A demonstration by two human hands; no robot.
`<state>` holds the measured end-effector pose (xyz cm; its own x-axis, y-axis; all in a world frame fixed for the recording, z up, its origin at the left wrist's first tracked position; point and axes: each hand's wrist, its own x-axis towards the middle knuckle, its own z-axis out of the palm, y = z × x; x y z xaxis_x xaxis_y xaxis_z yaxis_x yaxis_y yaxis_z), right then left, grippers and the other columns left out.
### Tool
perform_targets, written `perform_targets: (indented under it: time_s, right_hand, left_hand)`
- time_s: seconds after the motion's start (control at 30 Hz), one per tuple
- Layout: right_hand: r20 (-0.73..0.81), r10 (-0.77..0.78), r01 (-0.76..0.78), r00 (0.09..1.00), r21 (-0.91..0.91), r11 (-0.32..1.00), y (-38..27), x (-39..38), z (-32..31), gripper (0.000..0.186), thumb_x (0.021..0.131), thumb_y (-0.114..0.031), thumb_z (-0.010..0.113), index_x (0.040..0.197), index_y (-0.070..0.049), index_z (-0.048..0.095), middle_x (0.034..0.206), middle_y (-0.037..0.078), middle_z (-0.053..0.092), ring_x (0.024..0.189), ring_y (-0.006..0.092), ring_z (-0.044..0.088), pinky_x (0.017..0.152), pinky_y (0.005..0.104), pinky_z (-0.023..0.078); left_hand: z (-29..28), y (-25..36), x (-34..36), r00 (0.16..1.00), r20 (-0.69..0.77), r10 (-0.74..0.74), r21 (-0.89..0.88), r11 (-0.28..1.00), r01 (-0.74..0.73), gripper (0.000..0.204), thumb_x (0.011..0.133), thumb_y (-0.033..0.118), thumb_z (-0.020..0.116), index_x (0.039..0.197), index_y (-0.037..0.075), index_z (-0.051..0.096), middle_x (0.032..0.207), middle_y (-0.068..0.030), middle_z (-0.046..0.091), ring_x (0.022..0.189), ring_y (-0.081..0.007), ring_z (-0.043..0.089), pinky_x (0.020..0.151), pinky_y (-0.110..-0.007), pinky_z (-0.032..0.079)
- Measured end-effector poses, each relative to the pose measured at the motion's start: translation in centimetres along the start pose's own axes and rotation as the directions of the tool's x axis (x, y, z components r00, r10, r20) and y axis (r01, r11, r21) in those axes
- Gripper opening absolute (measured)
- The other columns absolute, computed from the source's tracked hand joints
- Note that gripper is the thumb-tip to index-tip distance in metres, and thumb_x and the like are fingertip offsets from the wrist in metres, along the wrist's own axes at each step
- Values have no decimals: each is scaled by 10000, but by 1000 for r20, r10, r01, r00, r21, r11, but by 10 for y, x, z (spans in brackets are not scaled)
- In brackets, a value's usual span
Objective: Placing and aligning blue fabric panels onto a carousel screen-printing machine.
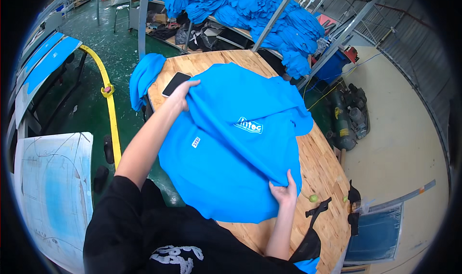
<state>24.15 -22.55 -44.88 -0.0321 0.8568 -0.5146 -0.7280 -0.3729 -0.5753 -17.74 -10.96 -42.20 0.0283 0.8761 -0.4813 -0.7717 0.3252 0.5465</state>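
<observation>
A blue fabric panel (226,177) with a white printed logo and a small white label is spread over the wooden table, its near edge hanging toward me. A raised fold runs across it diagonally. My left hand (180,97) grips the cloth at the upper left end of this fold, close to a black phone (176,84). At the fold's lower right end my right hand (284,192) is closed on the cloth, thumb pointing up and some fingers hidden by fabric. Whether one or more layers lie there, I cannot tell.
The wooden table (322,177) carries a small green round object (313,198) and a black strap (310,235) at the right. Bunched blue cloth (144,79) hangs at its left corner. Heaped blue fabric (240,6) fills a rack behind. A yellow rail (111,115) curves along the left.
</observation>
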Motion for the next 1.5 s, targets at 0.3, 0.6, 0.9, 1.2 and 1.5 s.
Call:
perform_targets:
  time_s: [0.3, 0.6, 0.9, 1.2, 1.5]
  right_hand:
    - [353, 6, 80, 936, -228, 970, -219, 140, 85, 377, 881, -303, 562, 1111, -8, 507, 1090, 152, 559, 955, 304, 546, 838, 447, 463]
    - [479, -740, 739, 472, 243, 628, -376, 125, 245, 345, 938, -207, 445, 1176, 42, 467, 1235, 194, 497, 1136, 316, 480, 983, 459, 365]
    - [435, -678, 681, 593, 180, 710, -269, 44, 107, 401, 938, -193, 413, 1276, 24, 398, 1324, 186, 419, 1222, 309, 397, 1028, 469, 294]
    - [381, -303, 226, 873, 234, 946, -80, -37, -96, 419, 970, -260, 367, 1327, -41, 374, 1390, 151, 358, 1266, 321, 336, 1054, 478, 239]
    - [121, -237, 233, 964, 44, 971, -19, -51, -162, 434, 965, -295, 339, 1314, -41, 386, 1344, 142, 414, 1227, 306, 397, 995, 457, 350]
  left_hand:
    - [117, 121, 89, 966, 181, 184, -12, 983, -185, 238, 839, 232, 555, 942, 17, 561, 937, -137, 624, 858, -296, 599, 812, -464, 466]
    - [293, 208, 77, 577, 185, 795, -404, 597, -693, 391, 792, 203, 592, 1073, -20, 436, 1070, -177, 511, 946, -341, 529, 847, -569, 431]
    - [167, 77, -54, 472, 355, 807, -314, 579, -753, 308, 794, 209, 618, 1019, 27, 511, 1020, -108, 568, 926, -230, 557, 846, -405, 436]
    - [-42, -84, -149, 986, 151, 69, 3, 997, -71, 438, 903, 224, 522, 1257, -1, 393, 1194, -166, 542, 1039, -270, 575, 883, -433, 477]
    - [-134, -143, -178, 912, -239, 333, 363, 902, -234, 317, 913, 315, 489, 1129, 89, 434, 1035, -114, 596, 888, -204, 626, 758, -334, 510]
